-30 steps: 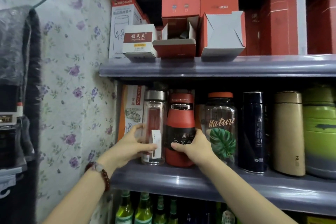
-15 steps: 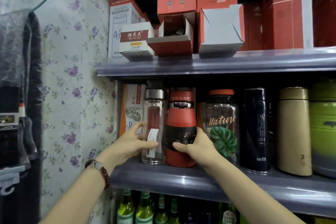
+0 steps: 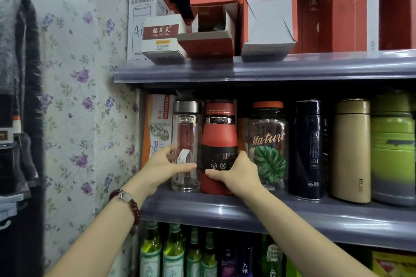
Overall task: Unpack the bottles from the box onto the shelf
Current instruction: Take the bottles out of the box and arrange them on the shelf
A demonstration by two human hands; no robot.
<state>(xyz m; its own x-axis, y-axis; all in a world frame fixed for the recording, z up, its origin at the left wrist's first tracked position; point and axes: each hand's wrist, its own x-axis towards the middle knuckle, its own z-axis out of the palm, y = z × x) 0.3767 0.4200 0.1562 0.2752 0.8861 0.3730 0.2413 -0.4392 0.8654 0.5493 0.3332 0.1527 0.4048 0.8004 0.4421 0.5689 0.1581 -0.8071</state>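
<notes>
The left hand (image 3: 165,170) is gripping the clear glass bottle (image 3: 186,145), thumb across its front and fingers curled behind; a white paper slip is sitting inside it. The right hand (image 3: 236,174) is gripping the red bottle (image 3: 219,139) around its black band. Both bottles are standing upright and touching on the middle shelf (image 3: 292,220), left of the clear "Nature" jar (image 3: 267,141), which is showing no contents. On the upper shelf (image 3: 270,67), an opened red box (image 3: 208,31) is lying on its side.
</notes>
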